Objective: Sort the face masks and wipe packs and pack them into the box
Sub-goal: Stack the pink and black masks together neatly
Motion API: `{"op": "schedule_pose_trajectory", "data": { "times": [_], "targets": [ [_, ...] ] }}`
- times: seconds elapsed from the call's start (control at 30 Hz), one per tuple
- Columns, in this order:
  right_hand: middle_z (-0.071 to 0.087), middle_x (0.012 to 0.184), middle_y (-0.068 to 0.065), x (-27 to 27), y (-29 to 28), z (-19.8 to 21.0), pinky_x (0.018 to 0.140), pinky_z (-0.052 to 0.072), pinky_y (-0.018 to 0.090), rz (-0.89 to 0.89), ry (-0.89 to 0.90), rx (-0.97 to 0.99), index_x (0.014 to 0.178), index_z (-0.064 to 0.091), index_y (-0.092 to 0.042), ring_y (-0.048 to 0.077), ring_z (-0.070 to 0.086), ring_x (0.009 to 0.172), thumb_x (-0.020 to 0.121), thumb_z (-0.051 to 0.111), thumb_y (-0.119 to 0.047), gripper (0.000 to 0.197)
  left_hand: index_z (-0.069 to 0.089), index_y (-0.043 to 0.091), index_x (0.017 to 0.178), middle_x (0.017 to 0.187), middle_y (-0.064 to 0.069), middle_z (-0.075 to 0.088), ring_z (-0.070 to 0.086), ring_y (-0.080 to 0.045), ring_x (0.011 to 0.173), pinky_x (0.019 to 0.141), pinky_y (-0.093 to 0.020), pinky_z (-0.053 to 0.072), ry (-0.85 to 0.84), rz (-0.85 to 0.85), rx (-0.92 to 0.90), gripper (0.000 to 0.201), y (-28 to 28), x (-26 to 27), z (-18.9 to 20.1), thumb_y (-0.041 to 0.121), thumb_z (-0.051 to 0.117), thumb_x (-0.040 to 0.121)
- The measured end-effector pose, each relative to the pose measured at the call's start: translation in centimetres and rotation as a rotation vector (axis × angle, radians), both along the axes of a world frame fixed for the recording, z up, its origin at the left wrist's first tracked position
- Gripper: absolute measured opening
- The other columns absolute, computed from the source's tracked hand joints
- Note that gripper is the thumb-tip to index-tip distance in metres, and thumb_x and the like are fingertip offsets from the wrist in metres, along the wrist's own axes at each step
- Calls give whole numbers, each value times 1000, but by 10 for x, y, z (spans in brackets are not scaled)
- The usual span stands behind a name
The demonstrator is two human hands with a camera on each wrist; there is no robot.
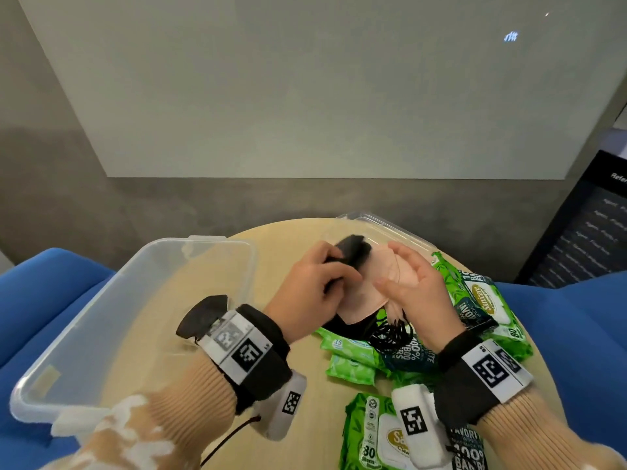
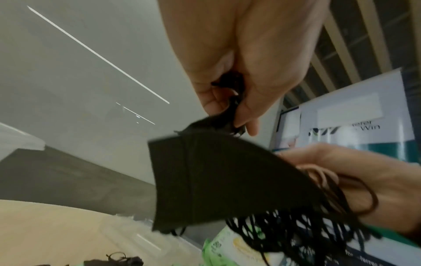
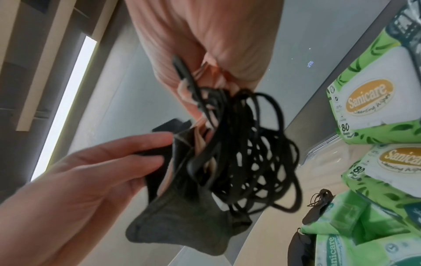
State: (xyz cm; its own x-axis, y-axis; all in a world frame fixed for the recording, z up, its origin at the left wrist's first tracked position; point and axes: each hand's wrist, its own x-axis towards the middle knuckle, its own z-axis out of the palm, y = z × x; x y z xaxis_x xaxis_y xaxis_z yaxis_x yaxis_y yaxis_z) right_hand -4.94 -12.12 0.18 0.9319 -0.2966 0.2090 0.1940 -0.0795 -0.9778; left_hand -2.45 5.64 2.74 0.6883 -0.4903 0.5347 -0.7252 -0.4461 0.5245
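Above the round table, both hands hold a bunch of face masks. My left hand pinches a black mask at one end. My right hand grips the other end of the stack, where peach masks show among black ones. A tangle of black ear loops hangs below the right hand. The clear plastic box stands open at the left with nothing seen inside. Green wipe packs lie at the right.
The box's clear lid lies at the table's far edge behind the hands. Small green wipe packs and a large one lie under and near my right wrist. A loose black mask lies beside the box. Blue seating surrounds the table.
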Motion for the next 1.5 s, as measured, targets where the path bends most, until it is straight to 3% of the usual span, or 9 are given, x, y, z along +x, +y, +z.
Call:
{"op": "schedule_pose_trajectory", "data": {
  "times": [0.2,0.3,0.5,0.67,0.93,1.13,1.23,1.37,1.5],
  "targets": [
    [50,140,-2,2,3,2,106,40,37,70,34,11,131,50,-26,14,49,123,86,57,8,57,64,13,112,114,0,51,45,-4,101,86,-2,29,86,11,88,65,-15,-6,-15,59,59,67],
    [53,138,1,2,4,3,97,45,43,119,75,159,131,51,-29,24,57,114,95,48,-2,46,68,8,107,111,-7,59,56,-15,100,87,-6,31,32,61,59,50,-17,-4,-18,44,60,73],
    [57,135,2,2,-4,2,104,43,46,129,70,191,129,56,-29,21,56,122,98,49,-18,34,76,10,83,86,5,66,56,4,77,75,-9,42,273,19,-119,14,-12,7,1,22,77,76],
    [53,138,-3,5,-10,1,104,43,51,159,12,51,117,59,-51,21,53,124,93,51,-1,56,74,7,85,80,-8,67,57,-10,71,68,-30,47,534,8,-223,15,-5,12,7,21,72,81],
    [45,144,-10,5,-20,4,107,39,49,235,31,-34,130,44,-57,25,48,128,93,45,7,74,68,12,70,66,0,63,57,-9,59,56,-17,45,681,-136,-369,11,31,18,40,15,71,80],
    [51,141,-5,5,-14,9,86,50,44,399,47,52,140,37,-46,26,59,107,91,41,8,73,65,15,61,61,1,62,57,-7,53,53,-16,47,893,-331,-606,22,25,15,45,9,63,82],
    [54,138,-5,3,-9,10,105,43,44,398,25,31,143,31,-44,17,52,126,93,43,12,76,62,13,62,56,6,59,53,-2,50,49,-13,43,867,-198,-553,25,6,11,36,12,59,87],
    [59,131,2,-3,-11,13,86,52,23,445,5,40,133,29,-56,11,59,115,85,45,23,93,58,14,65,62,2,55,48,-7,55,54,-18,40,739,13,-441,24,-11,11,17,22,65,87],
    [65,121,7,-5,-15,15,77,53,24,487,3,74,135,30,-55,14,64,102,86,44,20,90,62,13,67,64,-1,59,52,-9,59,57,-19,43,694,73,-448,21,-16,7,14,24,70,83]
  ]
}}
